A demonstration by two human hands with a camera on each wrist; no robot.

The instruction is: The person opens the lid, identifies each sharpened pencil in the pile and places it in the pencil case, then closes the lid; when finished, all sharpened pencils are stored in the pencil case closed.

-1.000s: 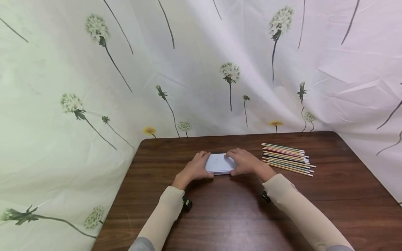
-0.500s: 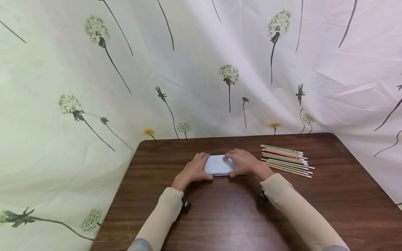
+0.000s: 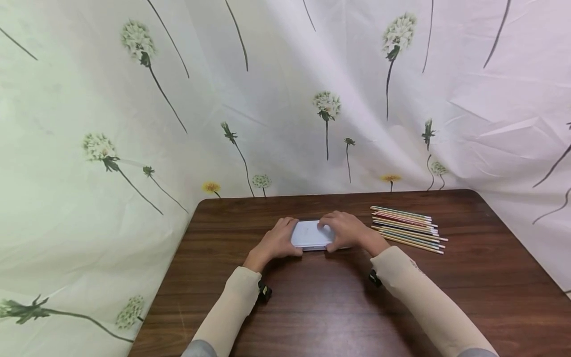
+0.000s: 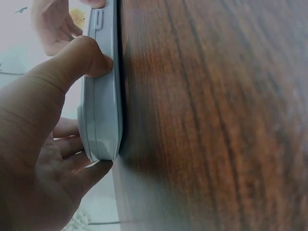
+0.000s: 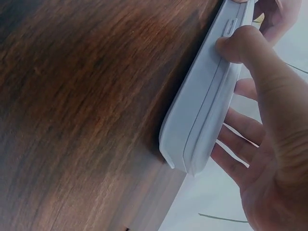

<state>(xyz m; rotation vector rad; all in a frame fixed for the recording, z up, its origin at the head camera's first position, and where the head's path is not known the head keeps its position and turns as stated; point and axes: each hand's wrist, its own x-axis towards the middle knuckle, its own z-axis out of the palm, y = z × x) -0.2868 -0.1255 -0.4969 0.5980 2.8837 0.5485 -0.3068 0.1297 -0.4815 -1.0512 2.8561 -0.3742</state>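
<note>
I see my left hand (image 3: 277,241) and right hand (image 3: 345,231) gripping opposite ends of the white case (image 3: 311,234), which lies flat on the bench (image 3: 321,297), thumbs at its front seam, fingers (image 5: 240,126) curled over the top; pencils (image 3: 408,228) lie nearby.

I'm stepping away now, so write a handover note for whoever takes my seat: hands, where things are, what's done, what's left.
Left hand: grips the left end of the flat white case, thumb on its front edge.
Right hand: grips the right end, thumb beside the small latch.
Case: lies flat on the wooden table, lid closed, seam shut in both wrist views.
Coloured pencils: loose pile on the table, right of the case, untouched.
Done: both hands are set on the case.
Left: the case is not yet open; probably the pencils are meant to go into it, but that is a guess.
</note>
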